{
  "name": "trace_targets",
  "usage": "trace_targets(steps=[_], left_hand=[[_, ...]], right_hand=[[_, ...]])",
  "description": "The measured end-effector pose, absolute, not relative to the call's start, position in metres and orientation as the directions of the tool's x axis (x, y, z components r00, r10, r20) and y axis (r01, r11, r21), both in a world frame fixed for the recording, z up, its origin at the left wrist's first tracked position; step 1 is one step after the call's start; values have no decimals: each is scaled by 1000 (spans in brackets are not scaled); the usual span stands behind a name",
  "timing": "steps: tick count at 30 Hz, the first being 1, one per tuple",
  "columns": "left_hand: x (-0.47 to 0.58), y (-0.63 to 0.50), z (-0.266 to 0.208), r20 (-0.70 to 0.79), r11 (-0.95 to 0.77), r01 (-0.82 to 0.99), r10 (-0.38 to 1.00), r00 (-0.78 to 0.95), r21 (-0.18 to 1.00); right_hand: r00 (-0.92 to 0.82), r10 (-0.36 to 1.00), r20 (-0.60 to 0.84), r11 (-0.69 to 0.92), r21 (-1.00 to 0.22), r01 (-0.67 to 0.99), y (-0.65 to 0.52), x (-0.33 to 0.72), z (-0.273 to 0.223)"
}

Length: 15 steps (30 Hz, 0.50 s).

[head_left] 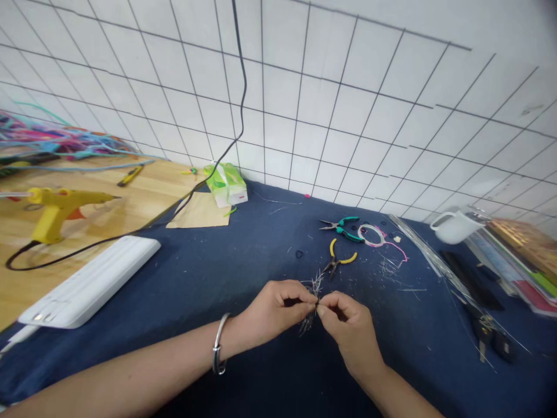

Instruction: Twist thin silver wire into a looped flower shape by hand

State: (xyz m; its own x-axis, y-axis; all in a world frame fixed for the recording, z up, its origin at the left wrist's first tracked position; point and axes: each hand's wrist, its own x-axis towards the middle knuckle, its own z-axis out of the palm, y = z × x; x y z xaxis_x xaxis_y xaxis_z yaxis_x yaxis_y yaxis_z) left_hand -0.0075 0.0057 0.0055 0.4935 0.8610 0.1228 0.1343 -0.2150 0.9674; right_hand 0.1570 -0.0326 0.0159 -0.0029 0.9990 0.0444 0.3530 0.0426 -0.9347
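My left hand (281, 307), with a silver bangle at the wrist, pinches a small bundle of thin silvery wire pieces (316, 283) between thumb and fingertips. From the other side my right hand (351, 322) pinches at the same spot, its fingertips meeting those of the left. Loose wire ends stick out above and below the fingers. What exactly lies between the fingertips is too small to make out. Just beyond the hands, yellow-handled pliers (337, 257) lie on the dark blue cloth (209, 278). Farther back are green-handled pliers (343, 223), beside a pale ring-shaped coil (371, 235).
At the left are a yellow glue gun (65, 210), a white power strip (93, 284) and a yellow cutter (130, 175). A green tissue pack (227, 183) stands by the tiled wall. To the right are long wires (424, 252), a white mug (456, 226), books (517, 261) and keys (483, 337).
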Motion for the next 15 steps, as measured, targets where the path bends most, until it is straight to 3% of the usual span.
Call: trace_targets(steps=[3,8,15], left_hand=[[-8,9,6,83,-197,186,867,491,963],[-9,20,11,195,-387,304,839,508,871],[-9,50,26,347,-563,439,806,479,700]], right_hand=[[7,1000,17,14,-942,334,-32,156,16],[8,991,-135,-134,-974,185,-20,154,18],[33,999,13,-1,-918,398,17,147,33]])
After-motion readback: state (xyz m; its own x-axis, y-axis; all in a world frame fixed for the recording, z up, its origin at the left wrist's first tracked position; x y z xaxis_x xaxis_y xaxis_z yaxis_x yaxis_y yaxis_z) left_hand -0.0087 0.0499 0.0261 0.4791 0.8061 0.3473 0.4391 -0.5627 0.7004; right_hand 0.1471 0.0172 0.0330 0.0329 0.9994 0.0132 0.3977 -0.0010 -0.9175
